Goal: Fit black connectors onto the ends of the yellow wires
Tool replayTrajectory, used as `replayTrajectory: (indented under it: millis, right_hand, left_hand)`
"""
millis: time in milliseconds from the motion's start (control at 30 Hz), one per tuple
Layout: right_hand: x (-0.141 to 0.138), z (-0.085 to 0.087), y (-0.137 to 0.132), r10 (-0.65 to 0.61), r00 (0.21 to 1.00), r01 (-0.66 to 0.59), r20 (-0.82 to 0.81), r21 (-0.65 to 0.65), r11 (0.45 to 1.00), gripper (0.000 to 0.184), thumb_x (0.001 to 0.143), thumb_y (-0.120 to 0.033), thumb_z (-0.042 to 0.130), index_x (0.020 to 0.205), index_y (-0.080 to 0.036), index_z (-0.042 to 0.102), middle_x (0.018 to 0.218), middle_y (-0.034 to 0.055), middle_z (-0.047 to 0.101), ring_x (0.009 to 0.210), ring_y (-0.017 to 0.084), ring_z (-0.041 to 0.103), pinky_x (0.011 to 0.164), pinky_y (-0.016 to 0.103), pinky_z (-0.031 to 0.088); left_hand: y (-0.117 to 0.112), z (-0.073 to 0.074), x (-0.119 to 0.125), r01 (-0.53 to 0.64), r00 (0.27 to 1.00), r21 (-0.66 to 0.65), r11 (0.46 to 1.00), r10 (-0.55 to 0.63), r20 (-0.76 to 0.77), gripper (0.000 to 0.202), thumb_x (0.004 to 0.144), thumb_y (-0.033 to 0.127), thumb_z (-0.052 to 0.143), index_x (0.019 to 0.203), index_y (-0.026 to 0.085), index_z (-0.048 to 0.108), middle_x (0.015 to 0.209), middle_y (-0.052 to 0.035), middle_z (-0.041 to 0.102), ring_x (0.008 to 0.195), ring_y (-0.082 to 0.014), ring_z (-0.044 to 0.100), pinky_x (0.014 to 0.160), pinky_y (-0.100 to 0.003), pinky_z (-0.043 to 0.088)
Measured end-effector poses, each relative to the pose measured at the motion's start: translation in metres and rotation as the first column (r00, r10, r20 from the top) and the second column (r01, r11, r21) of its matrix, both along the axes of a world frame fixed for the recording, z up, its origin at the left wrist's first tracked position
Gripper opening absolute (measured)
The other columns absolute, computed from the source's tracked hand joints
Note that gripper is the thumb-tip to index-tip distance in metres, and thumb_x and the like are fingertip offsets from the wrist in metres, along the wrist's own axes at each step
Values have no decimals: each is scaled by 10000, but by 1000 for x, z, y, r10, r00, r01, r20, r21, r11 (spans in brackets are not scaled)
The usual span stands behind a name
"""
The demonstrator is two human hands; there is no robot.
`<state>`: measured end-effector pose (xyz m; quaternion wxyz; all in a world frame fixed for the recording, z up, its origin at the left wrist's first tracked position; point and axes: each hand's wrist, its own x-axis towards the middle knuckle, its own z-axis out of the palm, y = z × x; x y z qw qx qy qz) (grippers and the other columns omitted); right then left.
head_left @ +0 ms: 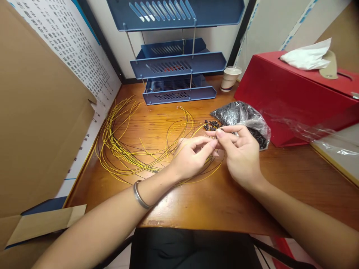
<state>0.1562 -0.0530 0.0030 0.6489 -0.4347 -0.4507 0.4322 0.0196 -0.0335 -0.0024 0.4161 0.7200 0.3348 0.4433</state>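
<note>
My left hand (pixel 192 155) and my right hand (pixel 238 151) meet fingertip to fingertip above the wooden desk (pixel 213 201). The left fingers pinch a thin yellow wire (pixel 179 125) that loops back over the desk. The right fingers are curled in a pinch at the same spot; whatever small part they hold is too small to make out. A silver bangle (pixel 139 195) sits on my left wrist. Several small black connectors (pixel 211 124) lie just beyond my fingers, beside a plastic bag (pixel 241 116) full of more of them.
A large bundle of yellow wires (pixel 117 149) lies coiled at the left. A blue three-tier letter tray (pixel 176 71) and a paper cup (pixel 230 78) stand at the back. A red box (pixel 294 97) with tissue fills the right; cardboard (pixel 36 123) walls the left.
</note>
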Motion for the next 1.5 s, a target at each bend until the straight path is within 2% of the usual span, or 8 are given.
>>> replayTrajectory:
  millis: [67,167,400,633,800,1067,1367,1500]
  right_hand:
    - [2,2,1,-52,998,51,23,36,998,284,837,-365,778,905,-210,551,859,55,783,637,168,727,554,271,587]
    - [4,3,2,-85,996,82,40,63,995,271,846,-364,771,909,-213,555,847,51,781,660,172,737,576,272,597]
    - [-3,2,-3,-2,999,0,42,52,999,297,839,-367,779,896,-202,539,820,51,780,679,184,744,543,271,594]
    - [0,4,-2,-56,998,55,26,34,998,284,850,-365,767,914,-202,544,851,60,783,700,188,752,552,267,595]
    - [-4,1,-6,-8,1000,7,-10,-11,1000,294,827,-351,788,903,-195,551,826,60,783,670,182,746,507,244,569]
    - [0,1,-3,-41,999,42,-31,37,998,280,850,-357,769,924,-210,542,861,54,784,836,213,768,739,341,636]
    - [4,3,-1,-23,999,23,35,-18,1000,295,839,-396,771,918,-217,550,879,62,782,848,226,767,719,351,637]
    - [2,2,-2,14,999,-13,35,-36,999,313,826,-397,782,910,-210,546,857,64,784,758,207,759,605,298,606]
  left_hand:
    - [-1,0,0,20,1000,-6,1000,-20,9,264,948,319,578,839,127,723,629,-20,715,489,-84,555,498,-188,427]
    - [-2,0,1,38,999,0,999,-38,18,249,949,300,575,831,121,702,600,-12,694,471,-76,538,488,-180,419]
    - [0,-2,1,-6,1000,34,999,5,9,294,980,290,550,775,145,704,620,0,704,518,-71,567,536,-178,433]
    - [-2,-5,2,11,998,-55,998,-7,59,227,937,329,624,880,135,728,656,-23,732,520,-92,602,532,-192,465]
    - [0,-9,1,-9,1000,12,1000,9,22,242,947,286,596,816,136,733,705,-37,748,538,-91,605,541,-197,460]
    - [-1,-8,2,-39,999,29,999,39,-12,227,939,309,612,883,131,741,686,-42,752,498,-88,594,513,-190,456]
    - [-2,-7,1,-40,998,115,993,45,-42,199,946,287,604,941,138,735,681,-18,744,447,-60,524,493,-175,432]
    - [-1,-9,0,-50,997,116,992,57,-52,213,958,286,580,903,142,727,699,-19,739,484,-71,548,515,-183,442]
